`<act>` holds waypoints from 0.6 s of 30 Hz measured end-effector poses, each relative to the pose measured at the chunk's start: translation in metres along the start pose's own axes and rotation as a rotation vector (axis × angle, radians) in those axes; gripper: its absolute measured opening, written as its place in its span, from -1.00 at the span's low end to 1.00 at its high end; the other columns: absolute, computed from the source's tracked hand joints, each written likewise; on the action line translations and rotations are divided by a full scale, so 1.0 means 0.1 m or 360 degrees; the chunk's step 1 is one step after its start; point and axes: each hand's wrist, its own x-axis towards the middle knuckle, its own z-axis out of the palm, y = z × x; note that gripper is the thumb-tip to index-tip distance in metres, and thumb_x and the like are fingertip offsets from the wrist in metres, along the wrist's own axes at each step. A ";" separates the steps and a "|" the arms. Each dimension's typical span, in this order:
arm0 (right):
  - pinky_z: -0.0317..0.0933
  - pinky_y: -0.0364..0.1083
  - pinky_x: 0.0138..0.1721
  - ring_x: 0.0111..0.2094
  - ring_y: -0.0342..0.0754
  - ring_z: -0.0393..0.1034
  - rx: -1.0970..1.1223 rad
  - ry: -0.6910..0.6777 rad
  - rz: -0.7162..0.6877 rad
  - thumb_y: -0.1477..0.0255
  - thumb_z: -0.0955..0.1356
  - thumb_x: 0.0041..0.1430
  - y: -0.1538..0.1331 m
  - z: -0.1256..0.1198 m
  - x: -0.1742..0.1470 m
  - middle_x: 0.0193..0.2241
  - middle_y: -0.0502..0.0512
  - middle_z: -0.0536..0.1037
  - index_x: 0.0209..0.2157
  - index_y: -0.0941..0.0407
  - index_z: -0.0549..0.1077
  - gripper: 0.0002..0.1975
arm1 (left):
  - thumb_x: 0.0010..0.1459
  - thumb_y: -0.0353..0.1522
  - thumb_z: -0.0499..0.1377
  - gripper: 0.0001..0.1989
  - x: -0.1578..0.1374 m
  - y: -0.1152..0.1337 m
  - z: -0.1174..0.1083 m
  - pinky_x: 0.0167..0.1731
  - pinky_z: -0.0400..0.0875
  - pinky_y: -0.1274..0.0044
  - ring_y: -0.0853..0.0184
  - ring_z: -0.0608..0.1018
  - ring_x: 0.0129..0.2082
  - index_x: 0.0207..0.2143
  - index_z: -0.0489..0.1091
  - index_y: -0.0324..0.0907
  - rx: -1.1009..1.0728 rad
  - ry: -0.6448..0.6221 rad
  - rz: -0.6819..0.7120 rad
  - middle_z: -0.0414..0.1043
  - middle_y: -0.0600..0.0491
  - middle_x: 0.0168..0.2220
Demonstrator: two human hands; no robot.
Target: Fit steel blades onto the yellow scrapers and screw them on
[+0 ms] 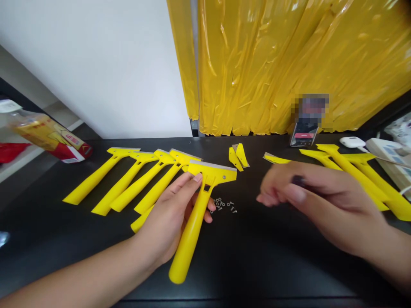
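Yellow scraper [189, 235], seen from the head camera: it is clamped in the left grip [180, 201], thumb on the front of its head and fingers behind. The handle slants down below the grip; the metal blade [213, 166] runs along the top edge, and a screw [224, 177] sits at the head's right end.

Left of this grip, more yellow scrapers [140, 184] lie side by side on the black tabletop [250, 256]. Just to its right are loose screws and nuts [220, 208]; beyond them, small yellow plates [243, 155].

The right grip [321, 196] is raised and blurred, fingers curled in and thumb against them; a small dark patch [298, 181] shows by the thumb, and I cannot tell whether it is something held. Behind and right of this grip lie yellow handled pieces [353, 173], partly hidden. Beyond it stands a phone [303, 133], before yellow plastic sheeting [250, 64].
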 end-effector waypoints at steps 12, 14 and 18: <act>0.36 -0.06 -0.21 -0.26 -0.02 0.61 -0.0478 -0.0533 -0.0070 0.52 0.30 0.41 0.42 0.52 -0.01 -0.24 0.06 0.67 0.10 0.07 0.57 -0.68 | 0.43 -0.14 0.25 -0.75 -0.05 0.02 0.02 -0.55 0.45 0.60 0.35 0.54 -0.47 -0.12 0.43 -0.13 0.0065 -0.0040 -0.0044 0.53 0.06 -0.39; 0.35 -0.05 -0.23 -0.27 0.00 0.61 -0.0533 -0.0571 -0.0091 0.52 0.30 0.39 0.42 0.52 0.00 -0.27 0.06 0.65 0.12 0.08 0.58 -0.65 | 0.42 -0.14 0.26 -0.75 -0.06 0.01 0.03 -0.56 0.46 0.60 0.35 0.54 -0.49 -0.11 0.43 -0.13 0.0059 -0.0030 -0.0069 0.53 0.06 -0.40; 0.33 -0.05 -0.26 -0.29 0.02 0.61 -0.0634 -0.0630 -0.0100 0.52 0.29 0.37 0.42 0.51 0.01 -0.29 0.07 0.65 0.14 0.07 0.59 -0.61 | 0.39 -0.14 0.28 -0.73 -0.06 0.00 0.04 -0.57 0.46 0.59 0.36 0.54 -0.52 -0.10 0.44 -0.14 0.0036 0.0011 -0.0091 0.55 0.05 -0.38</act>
